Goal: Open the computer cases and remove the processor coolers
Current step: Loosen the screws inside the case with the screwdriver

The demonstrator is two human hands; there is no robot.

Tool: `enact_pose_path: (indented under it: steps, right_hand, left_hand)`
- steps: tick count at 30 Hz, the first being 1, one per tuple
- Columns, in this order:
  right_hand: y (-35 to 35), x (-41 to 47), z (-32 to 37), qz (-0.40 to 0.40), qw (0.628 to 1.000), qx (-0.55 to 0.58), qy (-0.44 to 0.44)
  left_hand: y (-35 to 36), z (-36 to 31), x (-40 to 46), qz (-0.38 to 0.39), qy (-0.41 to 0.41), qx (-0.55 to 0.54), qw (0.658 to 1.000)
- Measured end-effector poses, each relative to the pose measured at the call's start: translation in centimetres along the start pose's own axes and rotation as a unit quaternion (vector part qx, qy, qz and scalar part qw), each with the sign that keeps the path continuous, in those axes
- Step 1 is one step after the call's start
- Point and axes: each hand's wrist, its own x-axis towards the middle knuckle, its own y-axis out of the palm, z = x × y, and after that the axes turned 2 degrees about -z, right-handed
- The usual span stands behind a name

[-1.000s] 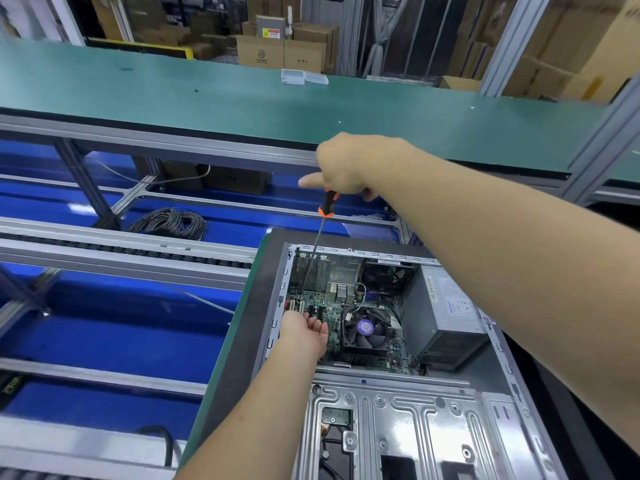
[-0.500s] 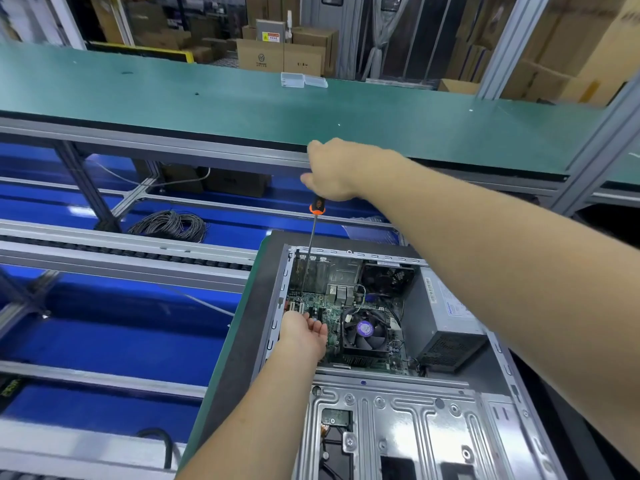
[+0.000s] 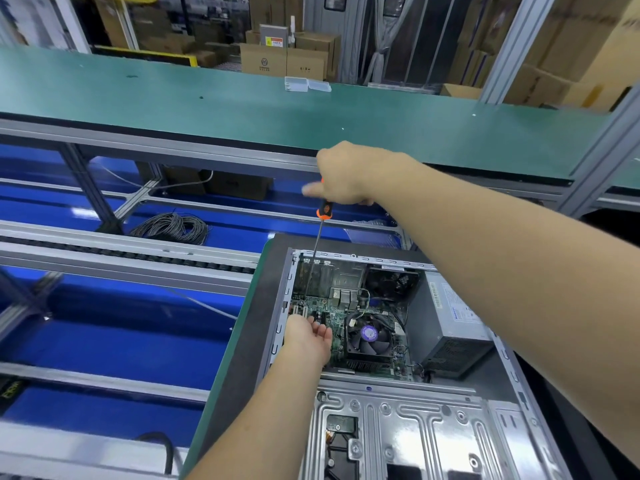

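Observation:
An open computer case [image 3: 277, 327] lies on its side with the motherboard [image 3: 334, 308] showing. The processor cooler [image 3: 369, 336], a black fan with a purple hub, sits on the board. My right hand [image 3: 346, 174] grips the orange-and-black handle of a long screwdriver [image 3: 317, 244]; its shaft points down into the case's far left corner, and the tip is hidden among the board parts. My left hand [image 3: 308, 336] rests inside the case at the board's left edge, left of the cooler, fingers loosely curled. I cannot tell if it holds anything.
A grey power supply [image 3: 450, 327] fills the case's right side, with a rear fan [image 3: 391, 282] behind the cooler. A metal drive cage [image 3: 415, 431] spans the near part. A coil of cable [image 3: 171, 228] lies on the blue conveyor at left. A green bench [image 3: 207, 105] runs behind.
My right hand has twisted slightly on the screwdriver handle and sits a little lower than a second ago. The shaft stays in the same corner. My left hand has not moved.

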Motion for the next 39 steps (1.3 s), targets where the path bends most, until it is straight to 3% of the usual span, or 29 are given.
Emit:
enact_pose_path:
  steps: [5, 7, 9, 12, 16, 19, 21, 25, 29, 33, 39]
  right_hand:
    - [-0.1, -0.1, 0.2, 0.036, 0.997, 0.063, -0.039]
    - [0.0, -0.2, 0.4, 0.006, 1.000, 0.007, 0.004]
    - [0.1, 0.0, 0.6, -0.020, 0.999, -0.026, -0.007]
    - [0.1, -0.1, 0.7, 0.009, 0.997, 0.052, -0.060]
    - [0.6, -0.1, 0.7, -0.044, 0.999, -0.004, 0.010]
    - [0.9, -0.2, 0.6, -0.034, 0.992, 0.110, -0.048]
    - [0.9, -0.4, 0.6, -0.017, 0.987, 0.155, -0.040]
    - [2.7, 0.2, 1.3, -0.113, 0.980, 0.144, 0.075]
    - [5.0, -0.4, 1.6, -0.221, 0.930, 0.292, 0.032]
    - [6.5, -1.1, 2.2, -0.247, 0.869, 0.428, 0.012]
    - [7.1, -1.2, 3.4, -0.292, 0.895, 0.335, 0.025]
  left_hand:
    - [0.0, -0.1, 0.0, 0.007, -0.003, 0.008, 1.000]
    - [0.0, -0.1, 0.0, 0.007, -0.005, 0.015, 1.000]
    - [0.0, -0.1, 0.0, 0.009, -0.003, 0.019, 1.000]
    - [0.0, -0.1, 0.0, 0.011, -0.002, 0.020, 1.000]
    - [0.0, -0.1, -0.1, 0.008, -0.005, 0.027, 1.000]
    - [0.0, -0.1, -0.2, 0.012, -0.004, 0.027, 1.000]
    - [0.1, -0.1, -0.2, 0.011, -0.004, 0.030, 0.999]
    - [0.0, -0.1, -0.2, 0.010, -0.005, 0.034, 0.999]
    - [0.1, -0.1, -0.2, 0.011, -0.003, 0.032, 0.999]
    - [0.1, -0.2, -0.4, 0.009, -0.003, 0.030, 0.999]
    - [0.0, -0.2, -0.4, 0.008, -0.004, 0.032, 0.999]
